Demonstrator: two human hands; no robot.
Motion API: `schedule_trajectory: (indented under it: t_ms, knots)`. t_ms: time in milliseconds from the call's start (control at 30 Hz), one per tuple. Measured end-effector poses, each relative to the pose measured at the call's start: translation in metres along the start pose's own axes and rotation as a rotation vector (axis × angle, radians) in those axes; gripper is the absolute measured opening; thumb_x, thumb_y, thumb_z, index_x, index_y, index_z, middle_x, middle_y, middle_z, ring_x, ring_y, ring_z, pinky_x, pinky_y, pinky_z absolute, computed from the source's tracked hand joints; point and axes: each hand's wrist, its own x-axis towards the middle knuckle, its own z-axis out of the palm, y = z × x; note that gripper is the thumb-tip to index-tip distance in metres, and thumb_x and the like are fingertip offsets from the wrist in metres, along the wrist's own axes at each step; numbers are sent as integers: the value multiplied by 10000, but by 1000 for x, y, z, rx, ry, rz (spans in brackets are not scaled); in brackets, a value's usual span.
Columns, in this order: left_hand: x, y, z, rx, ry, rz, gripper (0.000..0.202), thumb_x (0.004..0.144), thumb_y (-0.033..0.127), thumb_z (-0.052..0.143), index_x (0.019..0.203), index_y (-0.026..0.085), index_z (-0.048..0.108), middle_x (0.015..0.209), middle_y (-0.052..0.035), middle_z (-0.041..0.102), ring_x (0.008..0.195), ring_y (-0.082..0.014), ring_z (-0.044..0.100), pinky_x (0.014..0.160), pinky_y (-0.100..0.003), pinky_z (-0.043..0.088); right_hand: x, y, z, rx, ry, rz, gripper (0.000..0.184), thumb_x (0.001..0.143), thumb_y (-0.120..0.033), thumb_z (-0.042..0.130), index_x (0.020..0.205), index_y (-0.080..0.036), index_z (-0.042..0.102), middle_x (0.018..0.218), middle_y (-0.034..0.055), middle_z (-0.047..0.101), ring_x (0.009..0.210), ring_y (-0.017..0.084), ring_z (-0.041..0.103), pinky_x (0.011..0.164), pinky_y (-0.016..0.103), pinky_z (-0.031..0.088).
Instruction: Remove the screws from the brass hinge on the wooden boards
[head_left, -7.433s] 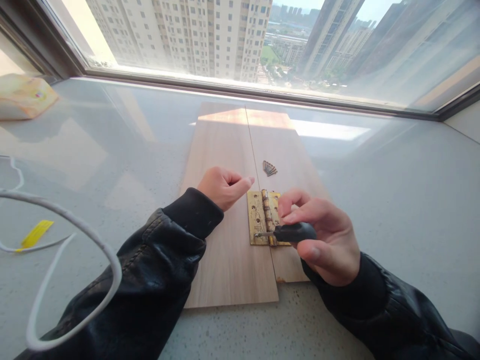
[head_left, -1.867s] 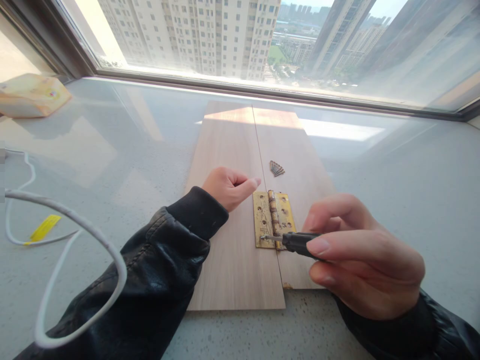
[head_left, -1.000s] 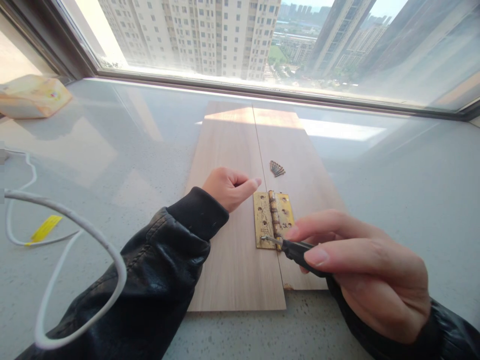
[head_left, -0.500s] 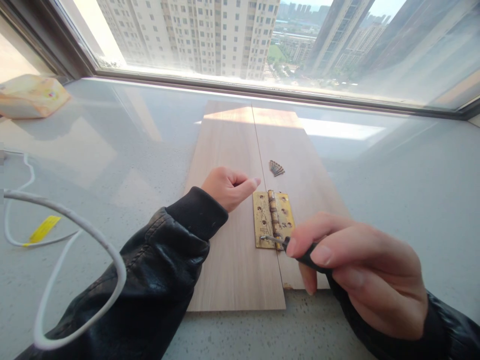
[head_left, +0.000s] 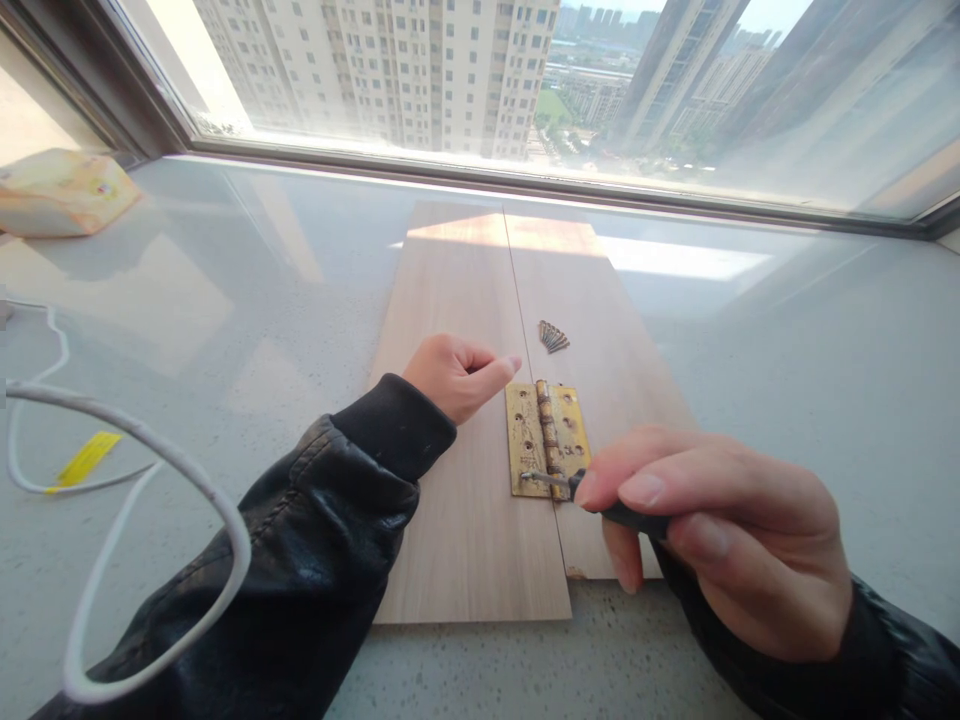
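Note:
My right hand [head_left: 739, 535] is closed round the black handle of a screwdriver [head_left: 634, 518]. Its shaft points left, and the tip meets a screw [head_left: 527, 476] at the lower left hole of a worn brass hinge [head_left: 520, 425]. The hinge lies open across the seam between a left wooden board [head_left: 450, 540] and a right wooden board [head_left: 622, 340]. My left hand [head_left: 459, 380] rests on the left board as a loose fist, with the thumb stretched to the hinge's upper left corner. Nothing shows in its fingers. Several loose screws [head_left: 553, 337] lie fanned out on the right board.
A white cable [head_left: 244, 560] loops over the left side, with a yellow tag [head_left: 88, 458] near it. A soft plastic packet [head_left: 67, 192] lies at the far left on the speckled white sill [head_left: 795, 380]. The window frame [head_left: 480, 178] borders the back.
My right fingers have shifted on the screwdriver handle, which now shows more between them. The screwdriver's tip stays at the same screw. My left hand and the hinge have not moved.

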Motion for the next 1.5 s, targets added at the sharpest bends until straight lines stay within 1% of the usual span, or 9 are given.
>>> schedule_trajectory:
  t_ms: [233,500,600,700,900,1100,1267,1400,1500]
  knots:
    - [2,-3,-1,9,-13,14,494,801,389,527,479,194,206,513,60,151,489,-54,174,482,-264,120,2,1,3,-163,61,-93,374,701,-144,775,1051,-255,704,939,20,594,557,63,535,468,218,488]
    - [1,-1,0,5,-21,-4,495,797,389,538,476,194,216,506,62,156,489,-56,179,485,-266,121,-3,1,1,-243,89,-94,303,882,-152,501,1124,-237,662,1027,80,658,800,164,635,487,244,518]
    - [0,0,1,-18,10,-6,495,801,382,537,482,194,210,510,62,152,497,-58,172,495,-272,113,0,1,1,-330,47,-189,267,822,-204,643,1087,-223,676,988,57,570,648,105,569,477,244,500]
    - [-1,1,2,-30,24,-8,495,801,387,535,486,195,206,515,61,146,499,-60,164,498,-277,109,1,-2,1,-435,36,-225,393,727,-133,733,1103,-228,669,920,37,583,665,118,598,495,245,513]
    - [-1,2,2,-20,28,-5,496,793,382,542,480,194,207,510,63,149,490,-57,170,497,-278,118,-4,-7,1,-500,64,-159,424,790,-35,534,1163,-217,623,1055,73,676,825,165,667,653,282,590]
    - [-1,2,2,-26,19,-9,494,789,367,549,477,193,208,508,63,151,490,-56,171,498,-276,120,1,-7,2,-630,50,-286,367,734,-68,685,1065,-222,652,925,36,615,685,106,623,497,211,526]
    - [0,-1,0,-34,6,-5,489,777,388,556,471,192,228,506,61,158,489,-59,178,491,-272,128,4,-7,7,-677,107,-262,464,710,-6,575,1127,-204,622,1020,64,715,890,173,689,711,294,609]
    - [2,-4,1,-27,-7,3,496,778,405,548,470,192,223,506,62,153,484,-56,172,483,-268,125,4,-2,8,-742,77,-346,469,693,1,609,1114,-203,569,956,46,728,842,156,700,719,289,601]
    - [3,-5,2,-29,-11,4,499,779,412,546,469,191,224,505,62,156,481,-55,174,481,-265,130,-4,-1,5,-809,194,-363,419,734,-1,551,1080,-236,542,936,42,715,795,175,681,702,353,577]
